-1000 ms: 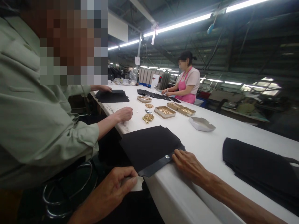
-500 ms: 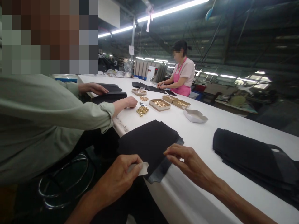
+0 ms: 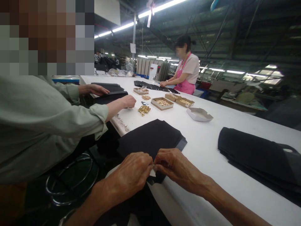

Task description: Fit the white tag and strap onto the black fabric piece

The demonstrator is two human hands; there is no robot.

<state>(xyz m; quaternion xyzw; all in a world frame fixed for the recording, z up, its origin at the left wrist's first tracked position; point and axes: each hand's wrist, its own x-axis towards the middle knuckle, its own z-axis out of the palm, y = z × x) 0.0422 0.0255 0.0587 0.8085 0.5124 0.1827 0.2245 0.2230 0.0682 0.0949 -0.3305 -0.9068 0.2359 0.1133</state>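
My left hand (image 3: 133, 169) is closed on a small flat white strip (image 3: 152, 173), whose end shows below the fingertips. My right hand (image 3: 174, 163) meets it there, its thumb and fingers pinched at the strip's edge. Most of the strip is hidden by my fingers. Beneath and beyond both hands, a black fabric panel (image 3: 150, 135) lies flat at the table's edge, with a shinier dark band (image 3: 182, 145) along its right side. Another pale piece (image 3: 114, 171) shows behind my left hand; I cannot tell whether it joins the strip.
A stack of black panels (image 3: 258, 157) lies right on the white table (image 3: 202, 141). Brass-coloured parts (image 3: 144, 110) sit in a pile near an open box (image 3: 162, 107) and a white tray (image 3: 199, 115). A co-worker's sleeve (image 3: 94, 116) is close on the left; another person (image 3: 188, 69) works across.
My right hand has moved left from the panel's banded edge to meet my left hand at the white strip. My left hand has turned over it and shifted slightly right.
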